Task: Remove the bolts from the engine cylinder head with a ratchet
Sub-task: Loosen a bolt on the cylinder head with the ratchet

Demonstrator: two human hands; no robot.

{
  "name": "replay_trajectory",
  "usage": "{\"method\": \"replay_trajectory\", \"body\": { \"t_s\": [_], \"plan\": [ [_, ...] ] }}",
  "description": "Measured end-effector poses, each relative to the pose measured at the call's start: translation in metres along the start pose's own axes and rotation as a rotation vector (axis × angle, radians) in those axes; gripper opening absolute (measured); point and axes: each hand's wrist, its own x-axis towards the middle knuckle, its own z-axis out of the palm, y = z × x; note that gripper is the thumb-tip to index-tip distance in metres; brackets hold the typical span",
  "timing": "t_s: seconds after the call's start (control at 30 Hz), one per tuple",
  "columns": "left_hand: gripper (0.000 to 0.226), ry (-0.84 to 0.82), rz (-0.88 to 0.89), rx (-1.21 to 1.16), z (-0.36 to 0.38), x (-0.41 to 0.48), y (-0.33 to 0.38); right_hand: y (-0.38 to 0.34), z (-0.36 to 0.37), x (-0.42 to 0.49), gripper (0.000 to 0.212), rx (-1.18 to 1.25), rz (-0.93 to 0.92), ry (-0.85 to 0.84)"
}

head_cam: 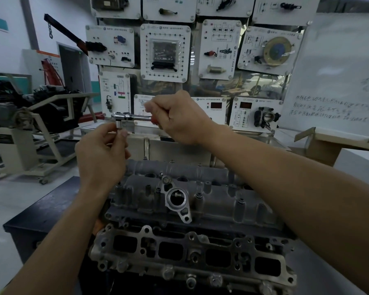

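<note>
The ratchet (132, 118) is held level in the air, well above the cylinder head (200, 201), which sits on the dark bench (41, 218) in front of the person. The right hand (179, 120) is curled round the red grip at the tool's tail. The left hand (100, 154) pinches the small socket (119, 125) under the ratchet's head between thumb and fingertips. Whether the socket is fully seated on the drive cannot be told.

The ratchet looks like a light, stiff steel tool with a polished shank that is likely slick. The coloured grip is the sensible place to hold it, far from the head for leverage. The socket is small, smooth and easy to drop into the casting's openings, so a fingertip pinch on its sides suits it.

The cylinder head is a heavy, rigid metal casting and probably will not shift under turning force. Its bolts (199, 196) stand upright in a row along the top, several sunk beside raised bosses. They are hard and probably tight, so the socket needs to sit square and fully down before any pull, or it may slip and round the bolt heads.
</note>
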Motion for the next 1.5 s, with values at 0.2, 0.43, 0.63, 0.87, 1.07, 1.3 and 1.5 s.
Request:
{"method": "replay_trajectory", "body": {
  "t_s": [0.2,0.43,0.63,0.87,1.07,1.3,1.5],
  "plan": [
    [0.006,-0.011,0.058,0.074,-0.004,-0.005,0.005,0.035,0.032,0.023,0.057,-0.225,0.215,-0.060],
    [0.015,-0.137,-0.069,-0.002,-0.009,0.005,0.000,0.036,0.069,0.056,0.063,-0.050,0.387,-0.237],
    [0.017,-0.424,-0.301,-0.180,-0.030,0.021,0.003,0.022,0.032,0.040,0.058,-0.176,0.302,-0.300],
    [0.015,-0.313,-0.239,-0.059,-0.027,0.021,0.008,-0.049,-0.023,0.039,0.053,-0.344,0.242,-0.504],
    [0.012,-0.245,-0.214,-0.094,-0.030,0.017,0.008,-0.038,-0.027,0.054,0.020,-0.393,0.326,-0.668],
    [0.017,-0.490,-0.251,-0.066,-0.041,0.026,0.006,-0.005,0.050,0.050,0.028,-0.308,0.270,-0.349],
    [0.010,-0.339,-0.261,-0.083,-0.037,0.020,0.006,-0.021,0.001,0.040,0.019,-0.403,0.210,-0.396]
  ]
}}
